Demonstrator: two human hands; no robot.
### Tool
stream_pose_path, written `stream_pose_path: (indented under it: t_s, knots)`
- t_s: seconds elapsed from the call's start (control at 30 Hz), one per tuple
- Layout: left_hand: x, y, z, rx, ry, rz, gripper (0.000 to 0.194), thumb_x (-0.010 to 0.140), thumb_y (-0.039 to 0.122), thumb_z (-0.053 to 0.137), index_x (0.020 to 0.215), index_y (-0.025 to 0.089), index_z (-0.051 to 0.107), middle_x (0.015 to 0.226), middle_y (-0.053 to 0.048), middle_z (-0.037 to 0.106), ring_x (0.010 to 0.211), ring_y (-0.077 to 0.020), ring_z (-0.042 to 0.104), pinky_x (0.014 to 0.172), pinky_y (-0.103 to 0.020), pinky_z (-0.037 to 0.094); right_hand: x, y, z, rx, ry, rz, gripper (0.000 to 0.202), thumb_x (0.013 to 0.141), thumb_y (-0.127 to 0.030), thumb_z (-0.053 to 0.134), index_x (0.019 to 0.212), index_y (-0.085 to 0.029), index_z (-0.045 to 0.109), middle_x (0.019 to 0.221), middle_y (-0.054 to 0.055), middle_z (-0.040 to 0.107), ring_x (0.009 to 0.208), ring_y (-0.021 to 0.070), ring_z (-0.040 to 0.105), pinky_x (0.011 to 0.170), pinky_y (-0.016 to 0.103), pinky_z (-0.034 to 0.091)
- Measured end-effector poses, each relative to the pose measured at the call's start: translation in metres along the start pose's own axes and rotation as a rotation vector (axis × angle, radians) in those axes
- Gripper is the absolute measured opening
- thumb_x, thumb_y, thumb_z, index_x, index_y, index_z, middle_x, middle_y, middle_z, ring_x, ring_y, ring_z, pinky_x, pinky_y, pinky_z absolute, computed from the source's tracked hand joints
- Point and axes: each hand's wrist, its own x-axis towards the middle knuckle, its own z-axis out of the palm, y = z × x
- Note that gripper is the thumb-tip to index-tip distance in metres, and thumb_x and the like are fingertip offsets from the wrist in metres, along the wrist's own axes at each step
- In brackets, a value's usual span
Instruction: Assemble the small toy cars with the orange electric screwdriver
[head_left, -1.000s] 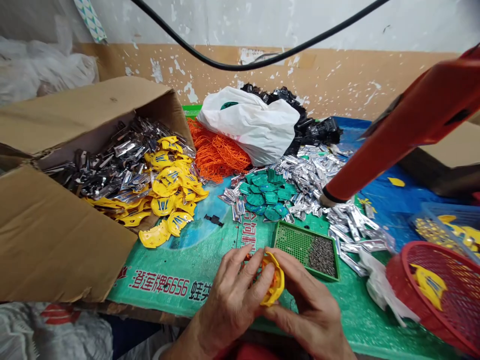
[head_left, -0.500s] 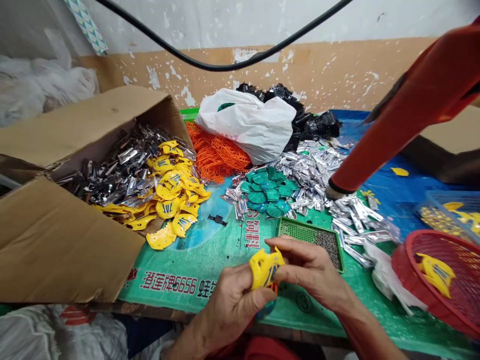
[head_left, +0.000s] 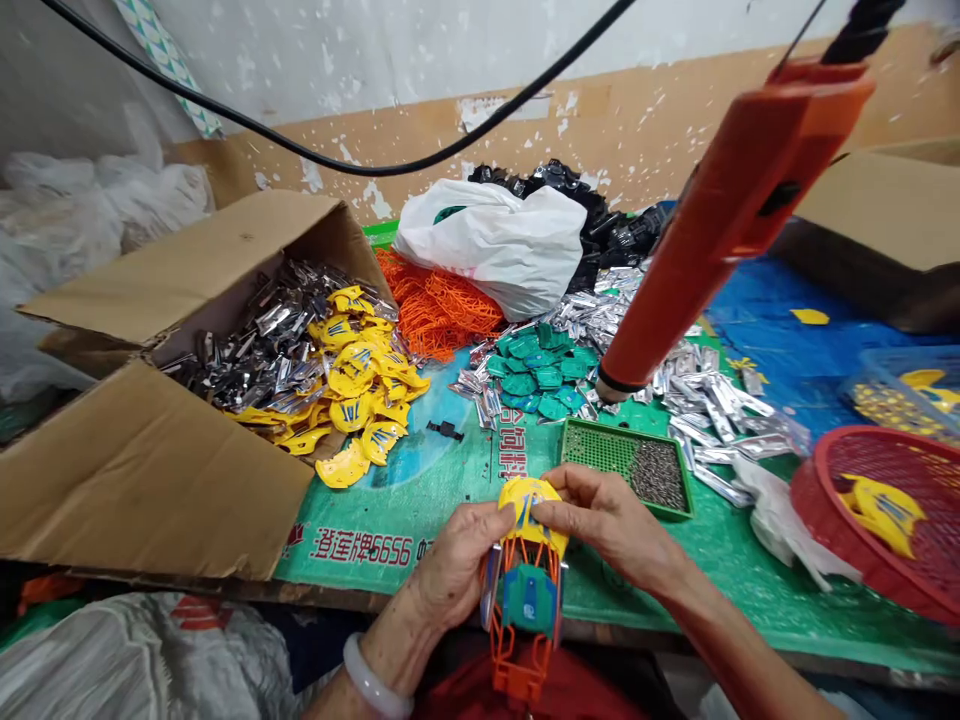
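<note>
Close to the table's front edge, both hands hold a toy car (head_left: 530, 597) between them. It has an orange lattice frame, a green middle piece, silvery sides and a yellow shell piece (head_left: 526, 492) at its far end. My left hand (head_left: 461, 565) grips its left side, thumb on the yellow piece. From the right, my right hand (head_left: 611, 525) presses the same yellow piece with thumb and fingers. Beyond them lies a green tray (head_left: 600, 448) with small screws (head_left: 657, 474) at its right end. An orange-red electric screwdriver (head_left: 705, 225) hangs above the table, tip down.
A cardboard box (head_left: 157, 470) on the left spills silvery parts and yellow shells (head_left: 352, 370). Behind are green pieces (head_left: 541, 368), orange frames (head_left: 435, 305), a white bag (head_left: 487, 240) and black parts. At right stands a red basket (head_left: 814, 500) holding yellow pieces.
The toy car has come into fuller view, its yellow piece now at the far end under both hands. The hanging screwdriver has swung left and more upright. The view has shifted slightly.
</note>
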Motion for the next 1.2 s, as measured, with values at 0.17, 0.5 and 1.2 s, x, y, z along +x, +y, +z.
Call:
stream_pose_path:
  t_s: [0.17,0.5,1.2]
  knots:
    - [0.003,-0.002,0.005,-0.001,0.093,-0.070,0.024,0.064,0.027,0.080,0.079,0.010,0.072,0.059,0.000,0.064,0.048,-0.0069,0.053,0.048,-0.017,0.040,0.001,0.012,-0.003,-0.226,0.044,-0.103,0.032,0.078,-0.047,0.064,0.083,-0.015,0.066,0.069,0.001,0.063,0.061,0.0121,0.054,0.054,0.024,0.042]
    - [0.007,-0.005,0.008,0.075,0.131,-0.053,0.025,0.069,0.032,0.075,0.082,0.010,0.072,0.062,-0.002,0.066,0.052,-0.0084,0.055,0.050,-0.017,0.042,-0.020,-0.012,-0.028,-0.736,0.676,-0.632,0.029,0.085,-0.034,0.059,0.111,-0.022,0.061,0.093,0.006,0.062,0.072,0.0160,0.058,0.064,0.032,0.049]
    - [0.006,-0.011,0.001,0.075,0.165,-0.044,0.027,0.069,0.035,0.076,0.079,0.010,0.071,0.060,-0.001,0.063,0.049,-0.0068,0.051,0.048,-0.016,0.040,0.044,-0.099,-0.065,0.016,0.270,-0.515,0.071,0.047,-0.017,0.082,0.114,-0.021,0.058,0.081,-0.002,0.067,0.067,0.0118,0.058,0.058,0.026,0.045]
